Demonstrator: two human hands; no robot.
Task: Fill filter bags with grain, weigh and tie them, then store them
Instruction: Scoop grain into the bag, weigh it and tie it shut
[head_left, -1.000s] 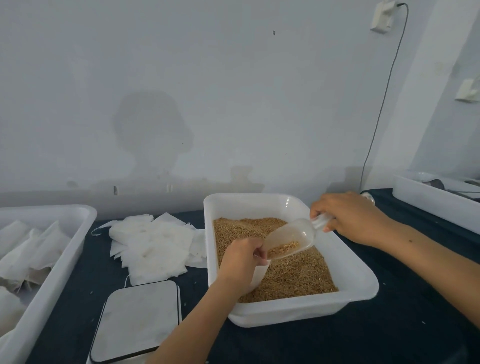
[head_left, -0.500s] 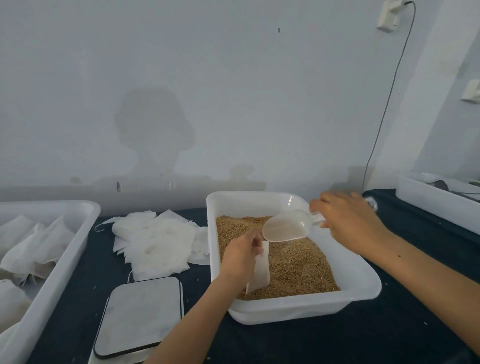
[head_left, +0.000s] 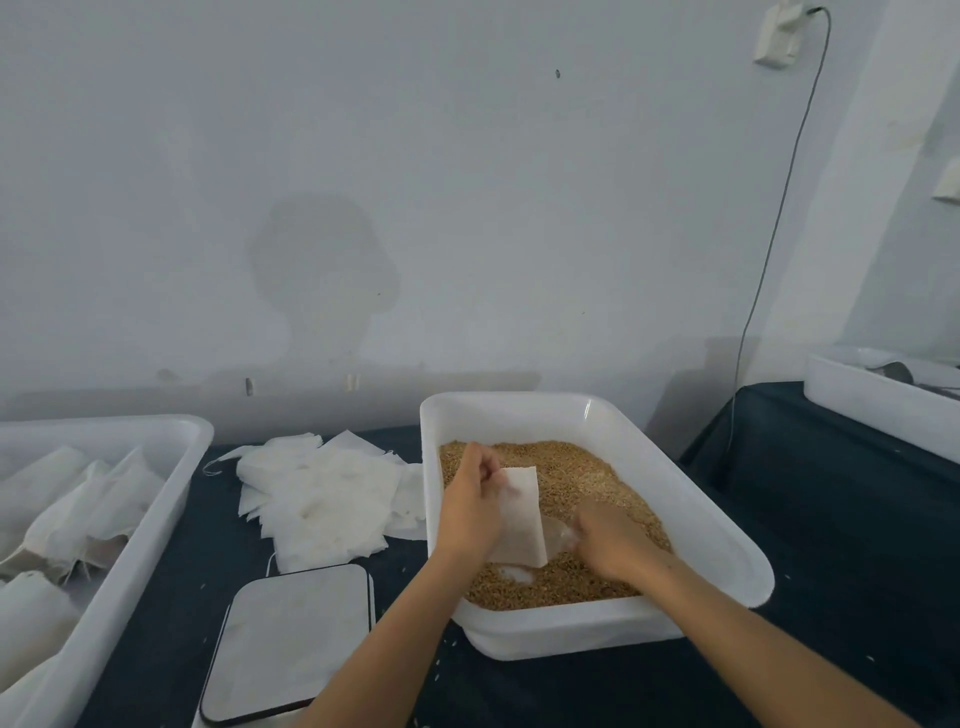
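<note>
A white tub (head_left: 717, 540) in front of me holds golden-brown grain (head_left: 597, 478). My left hand (head_left: 470, 506) grips a white filter bag (head_left: 519, 517) by its top edge, and the bag hangs upright over the grain. My right hand (head_left: 613, 540) is down on the grain just right of the bag, closed on the handle of a clear plastic scoop (head_left: 558, 538). The scoop's bowl lies low against the grain beside the bag's lower edge and is partly blurred.
A pile of flat empty filter bags (head_left: 322, 499) lies left of the tub on the dark cloth. A scale (head_left: 291, 639) sits at the front. A long white bin (head_left: 171, 467) with bags stands at the left. Another white bin (head_left: 878, 400) is at the far right.
My right hand dropped the scoop from above the tub down into the grain. My left hand lifted the bag slightly and kept it upright.
</note>
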